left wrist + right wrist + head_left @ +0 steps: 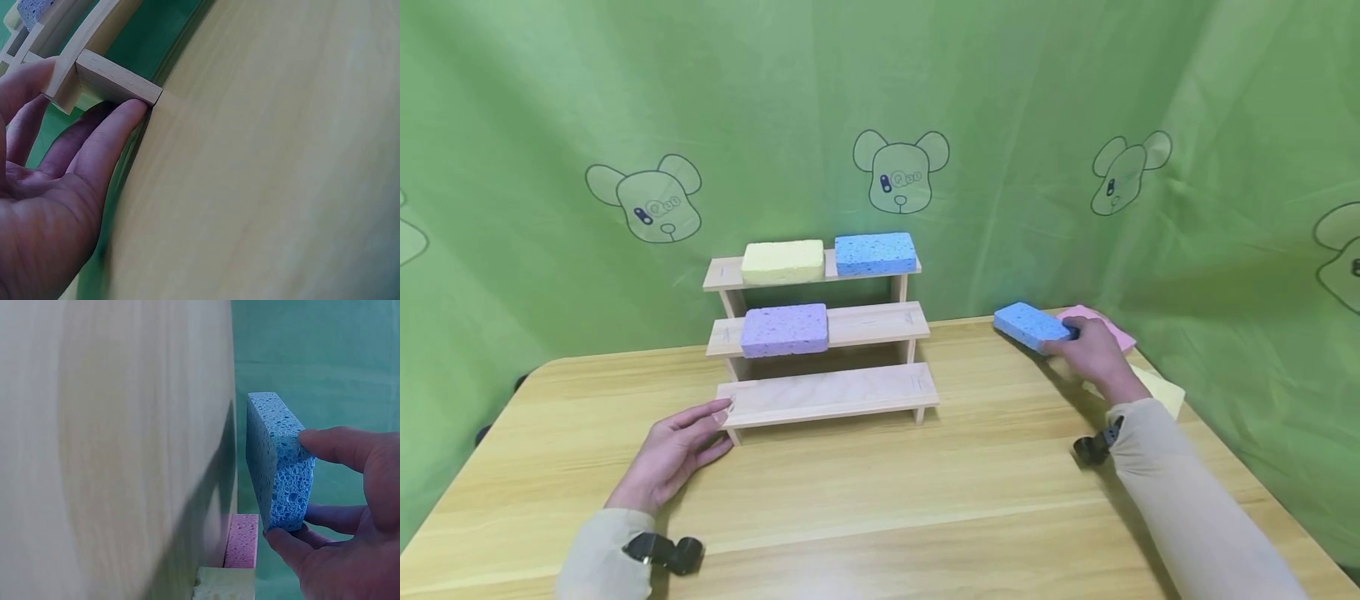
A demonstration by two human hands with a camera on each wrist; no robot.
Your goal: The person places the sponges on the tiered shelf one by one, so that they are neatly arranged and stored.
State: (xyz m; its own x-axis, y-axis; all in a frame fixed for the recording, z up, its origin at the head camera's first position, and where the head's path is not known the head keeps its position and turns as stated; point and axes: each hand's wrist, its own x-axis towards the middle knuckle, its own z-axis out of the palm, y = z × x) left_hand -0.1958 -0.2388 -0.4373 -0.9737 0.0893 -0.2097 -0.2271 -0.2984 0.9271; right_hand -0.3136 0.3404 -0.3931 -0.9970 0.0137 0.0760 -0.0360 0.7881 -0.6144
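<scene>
My right hand (1093, 354) pinches a blue sponge (1028, 323) by its near end, at the right of the table. In the right wrist view this blue sponge (281, 462) is raised off the tabletop, thumb on one side and fingers on the other. My left hand (673, 454) holds the left end of a three-tier wooden shelf rack (827, 396), its fingers around the lowest board and its leg (119, 78). A yellow sponge (783, 261) and another blue sponge (876, 253) lie on the top tier. On the middle tier's left half is a purple sponge (785, 329).
Beside and behind my right hand, a pink sponge (1116, 331) and a pale yellow sponge (1161, 392) lie at the table's right edge. The wooden table (880, 517) meets a green curtain (1000, 108) at the back and right.
</scene>
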